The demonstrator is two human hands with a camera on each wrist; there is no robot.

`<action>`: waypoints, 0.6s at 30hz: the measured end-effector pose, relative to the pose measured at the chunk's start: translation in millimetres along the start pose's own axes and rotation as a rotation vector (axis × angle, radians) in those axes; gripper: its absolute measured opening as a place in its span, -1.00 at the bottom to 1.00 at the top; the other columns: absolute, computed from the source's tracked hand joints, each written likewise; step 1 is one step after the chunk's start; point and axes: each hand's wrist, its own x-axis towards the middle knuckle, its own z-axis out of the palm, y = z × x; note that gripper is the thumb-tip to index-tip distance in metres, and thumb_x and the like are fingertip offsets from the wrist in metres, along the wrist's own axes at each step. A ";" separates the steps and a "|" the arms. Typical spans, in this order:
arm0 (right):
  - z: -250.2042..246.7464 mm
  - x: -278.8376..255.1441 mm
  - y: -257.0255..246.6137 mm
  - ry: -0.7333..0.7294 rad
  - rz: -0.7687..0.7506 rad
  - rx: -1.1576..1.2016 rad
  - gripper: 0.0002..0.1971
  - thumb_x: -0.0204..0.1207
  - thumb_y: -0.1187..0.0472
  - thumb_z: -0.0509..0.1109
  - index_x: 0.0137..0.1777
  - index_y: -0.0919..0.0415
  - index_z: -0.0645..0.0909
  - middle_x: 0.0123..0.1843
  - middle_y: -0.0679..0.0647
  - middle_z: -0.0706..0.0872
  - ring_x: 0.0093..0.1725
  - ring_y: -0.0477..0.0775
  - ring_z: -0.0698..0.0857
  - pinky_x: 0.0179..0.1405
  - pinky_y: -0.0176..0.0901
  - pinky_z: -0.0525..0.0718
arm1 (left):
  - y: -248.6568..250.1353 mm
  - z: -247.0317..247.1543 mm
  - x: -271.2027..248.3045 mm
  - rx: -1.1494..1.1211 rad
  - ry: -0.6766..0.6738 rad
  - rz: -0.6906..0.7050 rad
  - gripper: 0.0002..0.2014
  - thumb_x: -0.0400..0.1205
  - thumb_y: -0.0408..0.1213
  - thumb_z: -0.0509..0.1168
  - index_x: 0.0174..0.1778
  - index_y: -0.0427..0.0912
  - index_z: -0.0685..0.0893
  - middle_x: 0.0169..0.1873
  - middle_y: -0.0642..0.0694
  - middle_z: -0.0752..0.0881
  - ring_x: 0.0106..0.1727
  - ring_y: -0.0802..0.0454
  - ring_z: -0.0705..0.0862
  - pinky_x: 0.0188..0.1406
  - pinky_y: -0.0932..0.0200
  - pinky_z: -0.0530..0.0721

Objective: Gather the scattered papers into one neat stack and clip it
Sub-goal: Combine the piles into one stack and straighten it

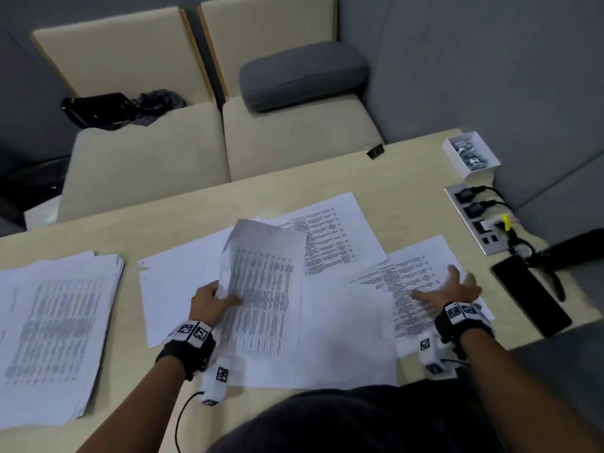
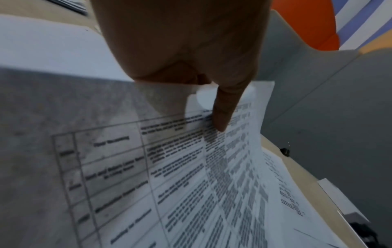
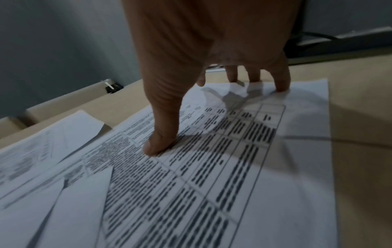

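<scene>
Printed sheets lie scattered across the middle of the wooden table (image 1: 183, 230). My left hand (image 1: 214, 297) pinches the left edge of a printed sheet (image 1: 264, 282) and lifts it, thumb on top (image 2: 222, 114), so its far end curls up off the table. My right hand (image 1: 447, 289) lies spread with straight fingers on another printed sheet (image 1: 408, 282) at the right; the fingertips (image 3: 157, 146) press on the print. A thicker pile of papers (image 1: 55, 318) sits at the left. A white box of clips (image 1: 470, 156) stands at the far right corner.
A power strip (image 1: 477, 220) with plugged cables and a black phone (image 1: 531, 299) lie along the right edge. Beige seats (image 1: 147, 165) with a grey cushion (image 1: 300, 75) and a black bag (image 1: 98, 109) stand beyond the table's far edge.
</scene>
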 end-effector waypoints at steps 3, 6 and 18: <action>-11.1 8.0 0.1 -0.030 -0.017 -0.125 0.33 -0.18 -0.23 0.79 0.62 -0.09 0.14 0.65 0.20 0.02 0.59 0.37 0.09 0.41 0.53 0.32 | 19.5 14.3 4.1 0.037 -0.064 0.051 -0.75 0.36 -0.30 0.61 -0.27 -0.26 0.65 -0.38 -0.15 0.71 -0.38 -0.08 0.64 -0.45 0.24 0.51; -18.7 16.1 -0.4 0.007 -0.041 -0.162 0.33 -0.26 -0.18 0.82 0.56 -0.04 0.18 0.50 0.29 0.29 0.44 0.40 0.32 0.32 0.46 0.36 | 29.0 34.5 10.9 0.128 -0.124 0.045 -0.72 0.40 -0.26 0.58 -0.10 -0.28 0.69 -0.22 -0.23 0.77 -0.19 -0.19 0.74 -0.21 0.08 0.65; -141.9 14.1 -106.0 0.097 -0.632 -0.049 -0.63 0.41 0.05 0.59 0.14 0.25 0.75 0.14 0.20 0.78 0.01 0.18 0.70 0.09 0.00 0.65 | 35.9 70.8 3.8 0.321 -0.147 -0.032 -0.86 0.53 -0.41 0.32 -0.20 -0.13 0.49 -0.26 -0.11 0.66 -0.26 -0.08 0.60 -0.39 0.21 0.49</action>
